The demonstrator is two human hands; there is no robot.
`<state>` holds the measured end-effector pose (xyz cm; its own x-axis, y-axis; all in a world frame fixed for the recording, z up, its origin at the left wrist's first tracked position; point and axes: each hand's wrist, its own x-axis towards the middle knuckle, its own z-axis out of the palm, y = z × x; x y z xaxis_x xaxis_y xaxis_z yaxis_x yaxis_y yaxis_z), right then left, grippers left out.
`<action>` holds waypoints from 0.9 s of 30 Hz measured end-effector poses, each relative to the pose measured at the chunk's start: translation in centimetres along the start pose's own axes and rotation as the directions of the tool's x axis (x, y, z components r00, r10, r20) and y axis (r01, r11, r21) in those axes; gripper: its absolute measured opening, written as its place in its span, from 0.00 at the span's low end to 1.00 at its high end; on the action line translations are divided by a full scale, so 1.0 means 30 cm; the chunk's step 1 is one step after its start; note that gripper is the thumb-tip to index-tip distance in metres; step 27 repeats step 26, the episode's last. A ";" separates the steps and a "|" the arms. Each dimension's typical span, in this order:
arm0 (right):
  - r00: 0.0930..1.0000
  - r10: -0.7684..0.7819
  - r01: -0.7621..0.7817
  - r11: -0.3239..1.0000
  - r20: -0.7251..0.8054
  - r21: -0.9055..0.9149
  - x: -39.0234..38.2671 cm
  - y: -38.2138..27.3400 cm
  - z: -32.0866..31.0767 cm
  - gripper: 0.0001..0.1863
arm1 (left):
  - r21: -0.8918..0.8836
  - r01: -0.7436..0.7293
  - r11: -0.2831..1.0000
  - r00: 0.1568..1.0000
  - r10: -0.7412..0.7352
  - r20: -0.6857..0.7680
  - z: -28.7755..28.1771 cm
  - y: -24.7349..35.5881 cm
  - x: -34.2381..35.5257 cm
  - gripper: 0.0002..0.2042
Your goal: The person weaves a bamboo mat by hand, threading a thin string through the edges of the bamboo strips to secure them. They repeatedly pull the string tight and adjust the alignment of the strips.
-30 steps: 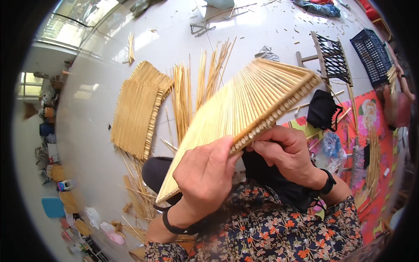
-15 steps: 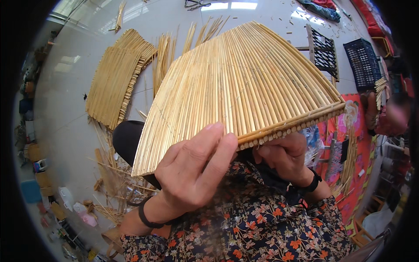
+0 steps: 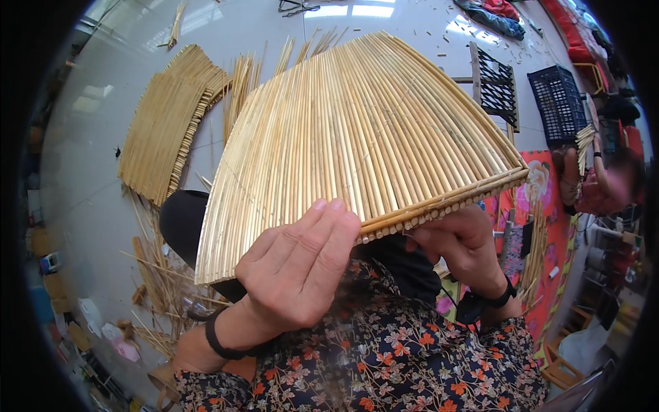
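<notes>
A wide, fan-shaped straw mat (image 3: 343,130) of side-by-side stalks slopes up in front of me. Along its near right edge runs a strip of stalks (image 3: 439,201), laid across the cut ends. My left hand (image 3: 295,268) grips the mat's near edge, fingers on top at the left end of that strip; its thumb is hidden. Just under the edge, my right hand (image 3: 467,247) is closed with curled fingers. What it pinches, if anything, is too small or hidden to name.
More stalk mats (image 3: 161,130) lie on the tiled floor at left, with loose stalks (image 3: 241,89) behind my mat. A dark blue plastic crate (image 3: 557,103) and a low stool (image 3: 495,86) stand at far right. Another person (image 3: 604,182) sits beyond the red floral cloth (image 3: 542,240).
My right hand has moved rightward along the underside of the edge, away from my left hand. The left hand keeps its grip, and the whole view has shifted slightly.
</notes>
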<state>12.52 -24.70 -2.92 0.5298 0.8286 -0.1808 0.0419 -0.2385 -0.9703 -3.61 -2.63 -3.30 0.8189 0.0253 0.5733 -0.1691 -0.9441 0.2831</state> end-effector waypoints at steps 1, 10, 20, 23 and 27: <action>0.999 -0.048 0.048 0.996 0.001 -0.074 -0.002 -0.003 -0.001 0.08 | -0.001 0.000 1.000 1.000 0.000 0.000 0.001 0.000 0.002 0.13; 0.987 -0.161 0.160 0.968 0.006 -0.195 0.023 -0.031 -0.015 0.07 | 0.004 -0.025 1.000 1.000 0.025 -0.014 0.004 -0.003 0.002 0.12; 0.994 0.065 -0.049 0.986 -0.092 0.161 0.005 -0.010 0.042 0.04 | 0.008 -0.056 0.998 0.998 0.056 -0.015 0.000 -0.009 -0.003 0.13; 0.991 0.071 -0.050 0.983 -0.115 0.178 -0.006 0.017 0.056 0.04 | 0.007 -0.056 0.998 0.998 0.056 -0.012 -0.005 -0.009 -0.004 0.13; 0.991 0.072 -0.052 0.984 -0.111 0.172 -0.008 0.029 0.056 0.05 | 0.011 -0.064 0.998 0.998 0.065 -0.014 -0.001 -0.014 -0.007 0.13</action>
